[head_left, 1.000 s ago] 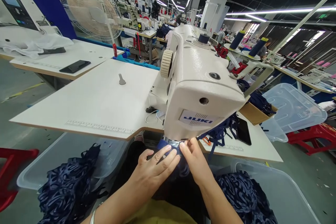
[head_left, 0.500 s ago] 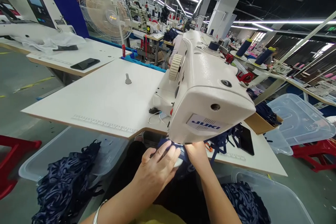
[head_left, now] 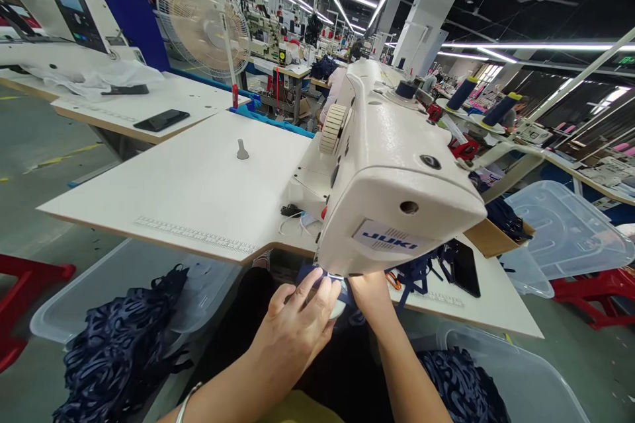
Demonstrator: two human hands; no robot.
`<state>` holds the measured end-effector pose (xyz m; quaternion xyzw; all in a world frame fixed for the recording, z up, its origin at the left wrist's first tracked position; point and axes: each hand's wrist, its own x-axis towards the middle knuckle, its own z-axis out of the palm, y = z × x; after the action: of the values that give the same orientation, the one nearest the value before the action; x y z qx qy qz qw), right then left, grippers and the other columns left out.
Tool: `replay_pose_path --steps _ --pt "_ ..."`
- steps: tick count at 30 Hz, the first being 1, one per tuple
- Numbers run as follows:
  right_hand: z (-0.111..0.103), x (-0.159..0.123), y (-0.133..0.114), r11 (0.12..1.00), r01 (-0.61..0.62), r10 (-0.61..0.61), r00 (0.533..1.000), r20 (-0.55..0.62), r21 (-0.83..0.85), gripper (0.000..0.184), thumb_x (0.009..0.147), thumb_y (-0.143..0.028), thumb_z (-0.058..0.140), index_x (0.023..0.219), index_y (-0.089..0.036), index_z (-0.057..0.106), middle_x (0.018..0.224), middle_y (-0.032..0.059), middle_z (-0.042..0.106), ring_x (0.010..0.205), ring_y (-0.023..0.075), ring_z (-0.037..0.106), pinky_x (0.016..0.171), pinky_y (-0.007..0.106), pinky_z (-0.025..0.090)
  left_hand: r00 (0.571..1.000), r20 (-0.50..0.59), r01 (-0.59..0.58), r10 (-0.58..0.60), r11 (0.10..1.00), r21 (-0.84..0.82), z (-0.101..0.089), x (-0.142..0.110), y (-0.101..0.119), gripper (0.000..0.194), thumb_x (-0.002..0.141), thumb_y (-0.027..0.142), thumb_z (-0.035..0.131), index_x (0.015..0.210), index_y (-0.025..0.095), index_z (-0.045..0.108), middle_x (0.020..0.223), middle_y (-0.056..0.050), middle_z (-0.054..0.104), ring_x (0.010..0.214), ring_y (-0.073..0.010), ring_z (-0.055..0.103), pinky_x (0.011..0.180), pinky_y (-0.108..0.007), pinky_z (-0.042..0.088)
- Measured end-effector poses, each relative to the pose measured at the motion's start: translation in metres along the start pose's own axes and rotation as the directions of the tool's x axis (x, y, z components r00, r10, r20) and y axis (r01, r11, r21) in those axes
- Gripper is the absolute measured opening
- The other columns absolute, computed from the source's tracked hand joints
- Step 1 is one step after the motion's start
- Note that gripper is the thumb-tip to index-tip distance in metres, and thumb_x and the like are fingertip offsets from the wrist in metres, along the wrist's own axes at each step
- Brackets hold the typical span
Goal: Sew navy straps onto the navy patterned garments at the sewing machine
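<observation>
Beneath the head of a white sewing machine (head_left: 397, 192) lies a piece of navy fabric (head_left: 308, 272), mostly covered by my hands. My left hand (head_left: 295, 320) presses on it with bent fingers, index and middle fingertips close to the needle area. On the other side, my right hand (head_left: 372, 294) grips the fabric's edge, its fingertips hidden under the machine head. A pale rounded part of the machine (head_left: 337, 309) shows just below my left fingers. The needle itself is hidden from me.
Clear plastic bins with navy garments (head_left: 119, 344) and more navy pieces (head_left: 464, 383) stand below on both sides. Navy straps (head_left: 417, 274), orange-handled scissors (head_left: 393, 279) and a black phone (head_left: 465, 268) lie right of the machine. A small metal piece (head_left: 242, 149) rests on the white table (head_left: 198, 192).
Both hands stay at the fabric under the machine head, with barely any shift. The view has tilted very slightly.
</observation>
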<state>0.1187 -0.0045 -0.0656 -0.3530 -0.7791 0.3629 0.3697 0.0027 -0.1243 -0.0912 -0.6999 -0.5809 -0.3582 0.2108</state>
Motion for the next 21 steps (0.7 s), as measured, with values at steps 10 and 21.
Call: replay_pose_path --steps 10,21 --pt "0.006 -0.015 0.008 0.985 -0.144 0.153 0.984 -0.095 0.094 0.029 0.079 -0.021 0.051 0.104 -0.015 0.065 0.092 0.0071 0.069 0.099 0.0212 0.059 0.096 0.034 0.040 1.000 -0.013 0.022 -0.022 0.999 0.023 -0.002 0.003 0.002 0.026 0.093 0.023 0.050 0.115 0.018 0.063 0.112 -0.003 0.069 0.105 -0.0198 0.061 0.085 -0.035 0.034" --pt "0.045 -0.068 0.112 0.819 -0.457 0.547 0.805 -0.231 0.346 0.038 0.083 -0.051 0.048 0.097 -0.017 0.058 0.099 0.0080 0.064 0.095 0.0216 0.058 0.091 0.036 0.043 1.000 -0.031 -0.002 0.004 0.999 0.048 -0.002 0.003 -0.001 0.028 0.088 0.025 0.058 0.115 0.016 0.063 0.110 -0.005 0.069 0.104 -0.0218 0.062 0.087 -0.035 0.037"
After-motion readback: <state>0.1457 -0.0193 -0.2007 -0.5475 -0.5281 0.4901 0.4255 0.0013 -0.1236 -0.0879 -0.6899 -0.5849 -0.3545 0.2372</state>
